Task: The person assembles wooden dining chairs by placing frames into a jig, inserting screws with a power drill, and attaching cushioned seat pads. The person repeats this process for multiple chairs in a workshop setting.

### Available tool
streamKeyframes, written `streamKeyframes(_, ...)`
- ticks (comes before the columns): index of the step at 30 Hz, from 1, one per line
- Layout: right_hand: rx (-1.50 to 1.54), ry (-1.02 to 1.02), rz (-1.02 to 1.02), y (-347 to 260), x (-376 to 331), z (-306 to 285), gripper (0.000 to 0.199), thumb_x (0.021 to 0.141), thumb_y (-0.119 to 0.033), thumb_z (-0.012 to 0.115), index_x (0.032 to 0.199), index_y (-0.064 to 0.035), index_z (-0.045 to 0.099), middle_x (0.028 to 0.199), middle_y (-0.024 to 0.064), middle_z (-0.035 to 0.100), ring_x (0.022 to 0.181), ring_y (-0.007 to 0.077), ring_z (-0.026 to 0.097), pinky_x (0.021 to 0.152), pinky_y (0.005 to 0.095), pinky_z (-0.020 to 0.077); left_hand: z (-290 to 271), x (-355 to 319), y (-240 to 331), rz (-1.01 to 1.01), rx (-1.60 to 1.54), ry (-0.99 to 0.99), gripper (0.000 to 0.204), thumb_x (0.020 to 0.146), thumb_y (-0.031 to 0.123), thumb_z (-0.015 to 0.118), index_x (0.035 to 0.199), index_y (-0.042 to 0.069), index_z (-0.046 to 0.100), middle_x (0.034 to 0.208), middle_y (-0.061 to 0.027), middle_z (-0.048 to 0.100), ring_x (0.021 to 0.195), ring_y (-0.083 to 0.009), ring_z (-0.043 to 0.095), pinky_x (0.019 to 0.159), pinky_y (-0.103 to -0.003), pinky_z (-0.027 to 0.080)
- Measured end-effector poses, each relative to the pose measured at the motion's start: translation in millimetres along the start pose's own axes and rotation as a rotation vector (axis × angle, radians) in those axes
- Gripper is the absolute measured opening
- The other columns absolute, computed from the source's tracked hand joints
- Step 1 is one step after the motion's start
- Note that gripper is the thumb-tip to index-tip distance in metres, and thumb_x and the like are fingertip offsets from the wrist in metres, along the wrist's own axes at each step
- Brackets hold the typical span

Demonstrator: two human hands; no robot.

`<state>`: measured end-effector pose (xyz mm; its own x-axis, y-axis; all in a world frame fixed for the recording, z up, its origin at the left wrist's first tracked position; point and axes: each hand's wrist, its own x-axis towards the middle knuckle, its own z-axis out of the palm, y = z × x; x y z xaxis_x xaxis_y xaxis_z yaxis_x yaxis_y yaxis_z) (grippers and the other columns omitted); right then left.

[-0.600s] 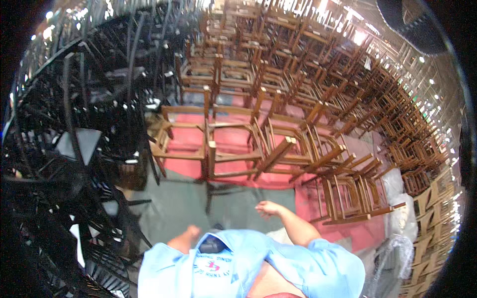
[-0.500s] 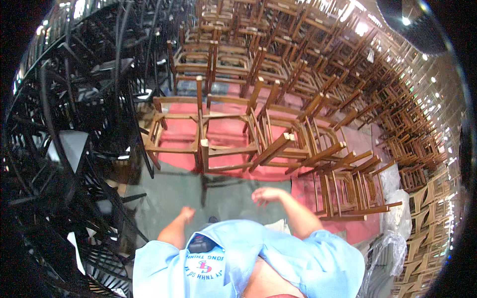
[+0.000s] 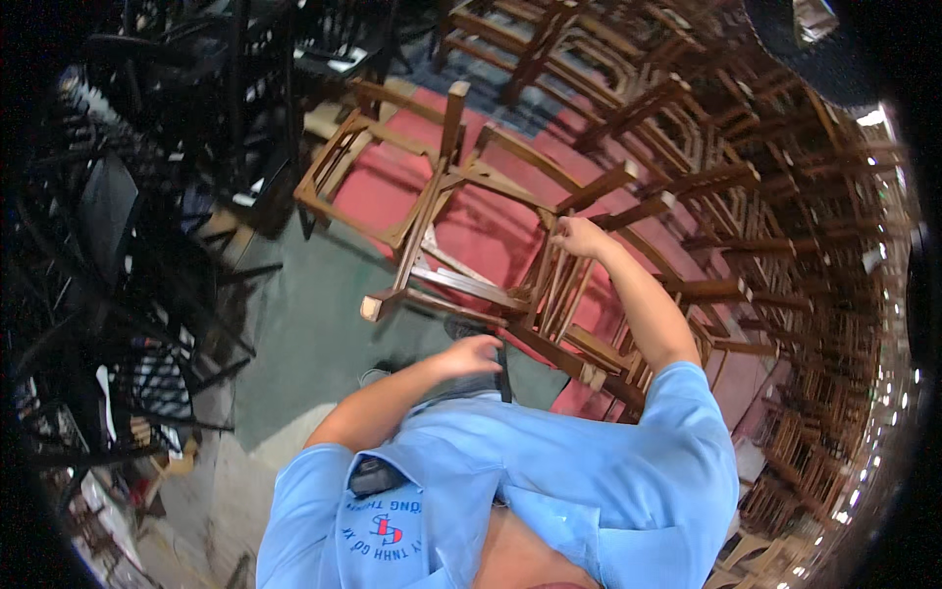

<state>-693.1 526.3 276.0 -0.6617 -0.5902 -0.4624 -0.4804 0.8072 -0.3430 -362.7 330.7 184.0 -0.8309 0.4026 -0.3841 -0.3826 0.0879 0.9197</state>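
Observation:
Brown wooden chair frames [image 3: 417, 236] without seats lie in a row before me, their pale leg ends sticking up. My right hand [image 3: 581, 238] reaches over the row, its fingers curled at the rail of a middle frame; the fingertips are partly hidden. Closer to my body, my left hand [image 3: 469, 357] is held out with fingers stretched and nothing in it. It hovers just short of the near rail, apart from the wood as far as I can see.
Black chairs [image 3: 108, 206] crowd the left side. Stacked brown chair frames [image 3: 736, 236] fill the far and right sides. Red sheeting [image 3: 383, 187] lies under the row, and a green mat [image 3: 304, 314] covers the floor nearer me.
My view has turned and come closer to the row of frames. The right hand has reached forward to a frame's rail; the left hand has moved inward and right.

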Motion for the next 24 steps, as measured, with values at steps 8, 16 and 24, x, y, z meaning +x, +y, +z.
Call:
streamKeyframes(8,-0.222,-0.364,-0.317,-74,165,71,0.046,0.089,-0.034,0.066,0.125,-0.0047,0.062,0.126,0.0222,0.064,0.122,0.0383,0.06,0.104,0.0487,0.0475,122,95,78,0.278,0.43,-0.199,0.077,0.074,0.03,0.079,0.144,0.022,0.047,0.141,-0.0101,0.047,0.132,-0.0395,0.042,0.107,-0.05,0.042)
streamKeyframes(16,-0.561,-0.099,-0.913,-157,245,175,0.063,0.09,-0.056,0.063,0.129,-0.006,0.059,0.133,0.0205,0.06,0.126,0.0404,0.056,0.108,0.054,0.042,145,115,41,0.347,0.405,-0.1,0.067,0.071,0.015,0.076,0.134,0.017,0.057,0.141,-0.004,0.05,0.135,-0.0252,0.042,0.115,-0.053,0.03)
streamKeyframes(24,-0.579,-0.345,-0.963,-229,265,180,0.087,0.08,-0.083,0.053,0.114,-0.0052,0.069,0.101,0.0176,0.073,0.095,0.0369,0.07,0.079,0.049,0.0551,220,83,-39,0.547,0.18,0.741,0.019,0.091,0.021,0.058,0.107,0.013,0.062,0.105,-0.0068,0.056,0.109,-0.0283,0.053,0.111,-0.049,0.036)
